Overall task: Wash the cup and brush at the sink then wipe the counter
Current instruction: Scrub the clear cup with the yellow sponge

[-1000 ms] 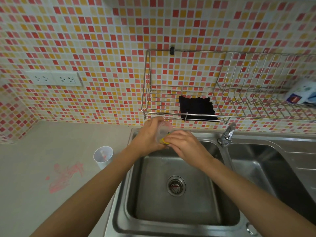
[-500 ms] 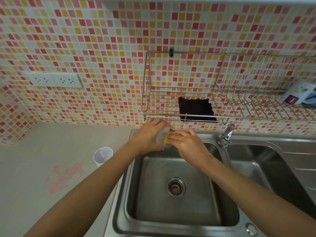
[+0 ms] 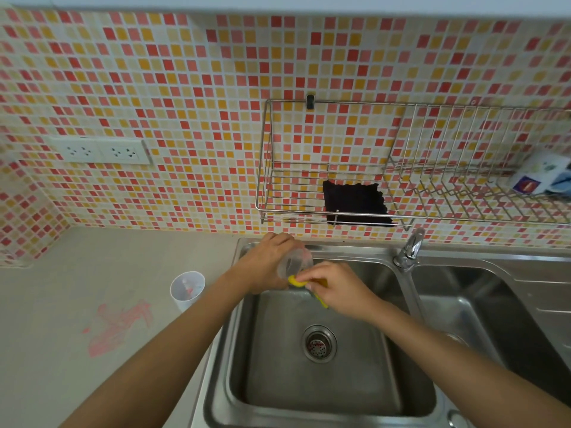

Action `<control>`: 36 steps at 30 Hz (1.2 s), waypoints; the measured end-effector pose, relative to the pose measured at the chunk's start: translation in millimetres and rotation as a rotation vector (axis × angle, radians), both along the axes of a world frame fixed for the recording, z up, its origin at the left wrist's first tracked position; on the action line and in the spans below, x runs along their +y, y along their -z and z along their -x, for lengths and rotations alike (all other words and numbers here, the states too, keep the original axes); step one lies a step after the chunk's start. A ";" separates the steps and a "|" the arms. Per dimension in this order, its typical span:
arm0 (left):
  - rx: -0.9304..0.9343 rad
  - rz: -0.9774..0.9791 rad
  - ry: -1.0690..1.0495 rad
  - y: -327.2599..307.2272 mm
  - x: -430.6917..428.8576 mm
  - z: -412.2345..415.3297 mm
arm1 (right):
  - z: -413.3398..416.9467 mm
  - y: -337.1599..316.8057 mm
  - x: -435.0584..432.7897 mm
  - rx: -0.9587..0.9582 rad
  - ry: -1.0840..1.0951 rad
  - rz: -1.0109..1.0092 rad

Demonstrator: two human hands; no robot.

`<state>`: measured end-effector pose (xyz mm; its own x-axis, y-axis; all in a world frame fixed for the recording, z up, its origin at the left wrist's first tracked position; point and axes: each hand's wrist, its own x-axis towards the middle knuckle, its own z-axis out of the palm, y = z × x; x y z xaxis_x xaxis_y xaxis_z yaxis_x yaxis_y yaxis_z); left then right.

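Note:
Over the far edge of the left sink basin point(image 3: 315, 393), my left hand point(image 3: 265, 264) grips a clear plastic cup point(image 3: 295, 262), tilted with its mouth toward my right hand. My right hand point(image 3: 340, 288) pinches a yellow sponge point(image 3: 298, 282) against the cup's rim; part of the sponge is hidden under my fingers. A second white cup point(image 3: 187, 290) with a brush inside stands on the counter left of the sink. Next to it a pink paint smear point(image 3: 119, 329) marks the grey counter point(image 3: 77, 273).
A faucet point(image 3: 409, 250) stands between the two basins, with the right basin point(image 3: 482, 310) beside it. A wire rack point(image 3: 340, 186) on the tiled wall holds a dark cloth point(image 3: 355, 202) and a blue-white packet point(image 3: 543, 177). Wall sockets point(image 3: 99, 151) sit at the left.
The sponge has come out from the cup's mouth and now sits at its lower rim. Both hands stay over the sink's far edge, the cup tilted a little more.

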<state>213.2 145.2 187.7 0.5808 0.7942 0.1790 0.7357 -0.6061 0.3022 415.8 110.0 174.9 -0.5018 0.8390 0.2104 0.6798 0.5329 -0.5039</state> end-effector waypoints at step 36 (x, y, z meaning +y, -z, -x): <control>-0.033 -0.089 0.055 -7.4 10.9 -0.5 | 14.6 4.3 -1.4 0.070 0.067 -0.094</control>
<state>213.7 156.1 195.2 0.6156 0.7413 0.2674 0.6909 -0.6709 0.2691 401.2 108.6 170.6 -0.4267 0.8450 0.3222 0.6806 0.5347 -0.5008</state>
